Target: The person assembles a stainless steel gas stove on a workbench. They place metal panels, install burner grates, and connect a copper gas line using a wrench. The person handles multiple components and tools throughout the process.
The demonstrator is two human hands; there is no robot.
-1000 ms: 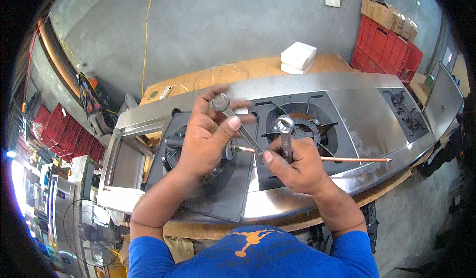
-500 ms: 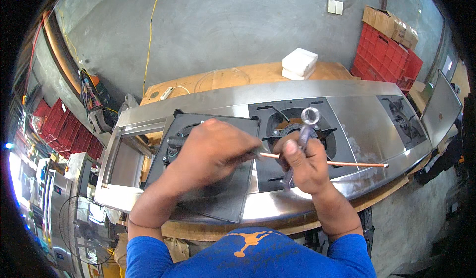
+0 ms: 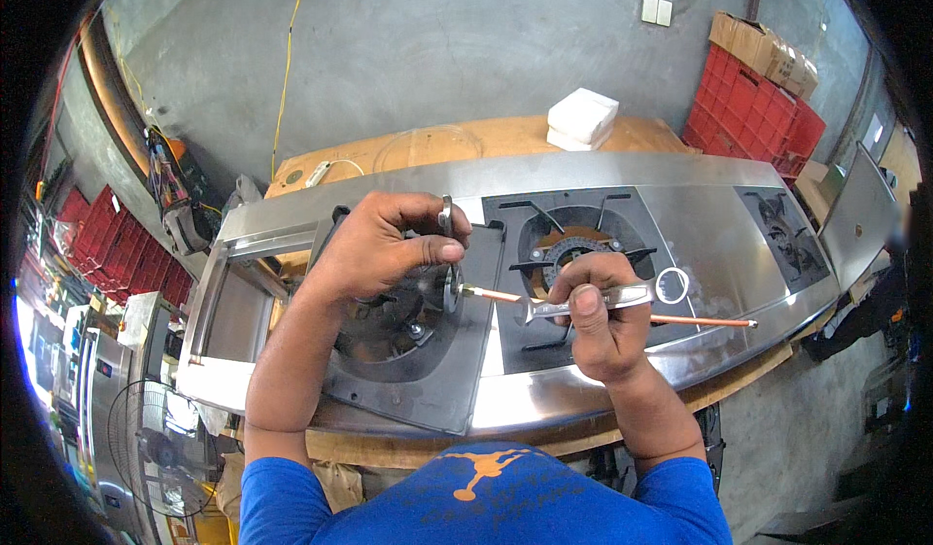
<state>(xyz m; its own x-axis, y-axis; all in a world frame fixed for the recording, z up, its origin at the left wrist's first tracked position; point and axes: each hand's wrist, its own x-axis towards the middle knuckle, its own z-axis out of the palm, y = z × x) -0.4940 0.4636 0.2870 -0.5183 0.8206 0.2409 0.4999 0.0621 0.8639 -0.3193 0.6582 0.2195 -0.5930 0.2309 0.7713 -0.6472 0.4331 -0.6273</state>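
Note:
My left hand (image 3: 384, 248) is closed on a metal wrench (image 3: 453, 292) held upright, one end showing above the fingers and the other below. The lower end sits at a small brass-coloured fitting (image 3: 470, 291) on the left tip of a thin copper tube (image 3: 705, 322). My right hand (image 3: 607, 336) grips a combination wrench (image 3: 627, 296), its ring end pointing right and its open end toward the tube. The tube runs behind or through the right fingers, which hide part of it. Both hands are above the stainless-steel stove top (image 3: 539, 383).
A black burner plate (image 3: 457, 389) lies tilted under my left arm, beside an open bay (image 3: 243, 307). A black burner grate (image 3: 573, 210) is at the middle, another burner (image 3: 777, 229) at far right. White foam blocks (image 3: 583, 117) rest on the wooden board (image 3: 428, 146) behind; red crates (image 3: 748, 107) stand back right.
The right-hand wrench has swung from upright to nearly level, ring end to the right. My left hand has turned and lifted slightly, showing its wrench and the tube's fitting.

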